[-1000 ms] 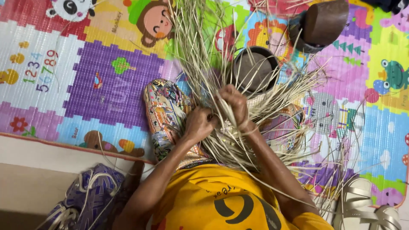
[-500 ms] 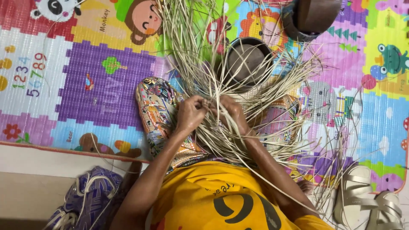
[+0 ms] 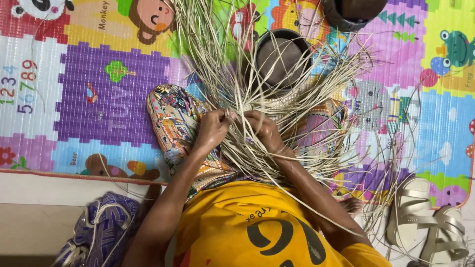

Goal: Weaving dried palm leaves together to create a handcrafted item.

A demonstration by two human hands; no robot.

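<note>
A fan of pale dry straw strands (image 3: 277,143) spreads over my lap and the play mat. A woven straw band (image 3: 292,103) sits against a dark round mould (image 3: 283,58) just beyond my hands. My left hand (image 3: 212,129) pinches a few strands near the band's edge. Close beside it, almost touching, my right hand (image 3: 262,127) grips other strands. Loose strand ends rise past the mould toward the top of the view.
A colourful foam play mat (image 3: 104,94) covers the floor. A second dark mould (image 3: 352,11) lies at the top edge. Pale sandals (image 3: 425,222) rest at the lower right, a purple drawstring bag (image 3: 99,232) at the lower left. My patterned trouser knee (image 3: 173,123) points left.
My hands have dropped from a raised pull on the strands and come together close to the woven band. The view has drifted so the mat slides up and left.
</note>
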